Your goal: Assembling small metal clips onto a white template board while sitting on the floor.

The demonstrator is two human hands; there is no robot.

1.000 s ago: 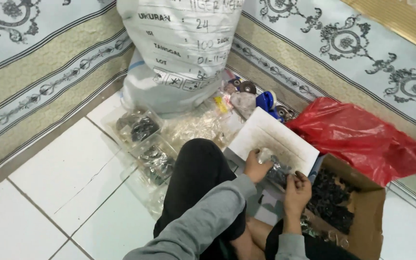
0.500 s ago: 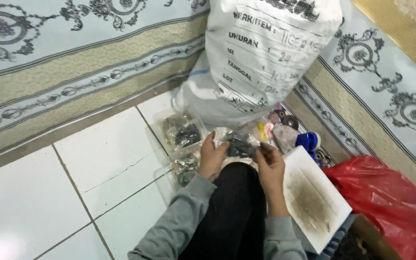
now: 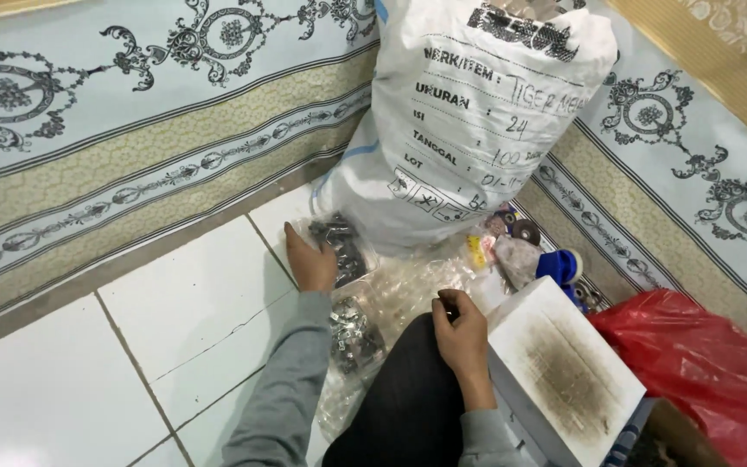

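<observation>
I see the left hand (image 3: 309, 259) resting flat on a packet of metal parts (image 3: 341, 251), placing it; right hand (image 3: 458, 329) loosely clenched. Next: release cleanly.

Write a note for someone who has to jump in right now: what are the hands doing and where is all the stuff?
Left hand: flat on a clear packet of small dark metal parts on the white tile floor, by the big white sack.
Right hand: loosely curled above the knee, beside the white board; whether it holds anything cannot be told.
Done: a second filled packet lies by the left forearm.
Left: empty clear bags lie between the hands. Red plastic bag on the right.
</observation>
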